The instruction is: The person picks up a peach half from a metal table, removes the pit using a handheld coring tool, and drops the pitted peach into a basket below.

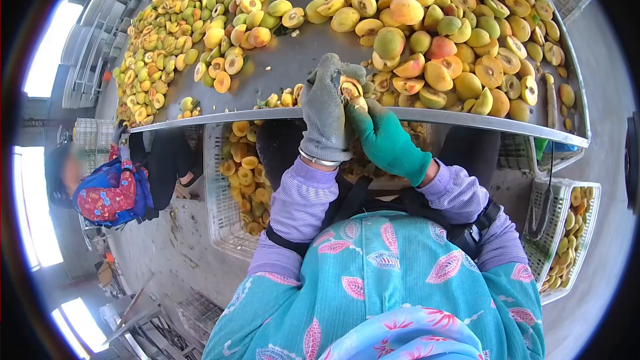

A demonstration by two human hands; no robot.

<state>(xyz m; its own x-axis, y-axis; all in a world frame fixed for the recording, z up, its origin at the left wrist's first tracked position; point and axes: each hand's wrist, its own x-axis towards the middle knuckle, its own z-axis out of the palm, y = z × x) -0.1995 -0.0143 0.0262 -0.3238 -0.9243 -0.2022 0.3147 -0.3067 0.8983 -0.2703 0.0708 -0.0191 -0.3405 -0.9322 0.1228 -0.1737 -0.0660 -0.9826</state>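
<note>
My left hand (pixel 325 110), in a grey glove, is closed around a halved yellow-orange fruit (pixel 350 87) with its cut face and pit hollow showing. It holds the fruit just over the near edge of the metal table (pixel 293 60). My right hand (pixel 385 141), in a green glove, sits right beside it, and its thumb and fingers press on the lower side of the same fruit. Whether a tool lies in the green glove is hidden. Both hands touch each other at the table rim.
Whole and halved fruits (pixel 427 33) cover most of the table. A white crate (pixel 230 187) with fruit halves stands under the table edge, and another crate (pixel 567 233) is at the right. A co-worker in blue and red patterned clothing (pixel 110 193) is at the left.
</note>
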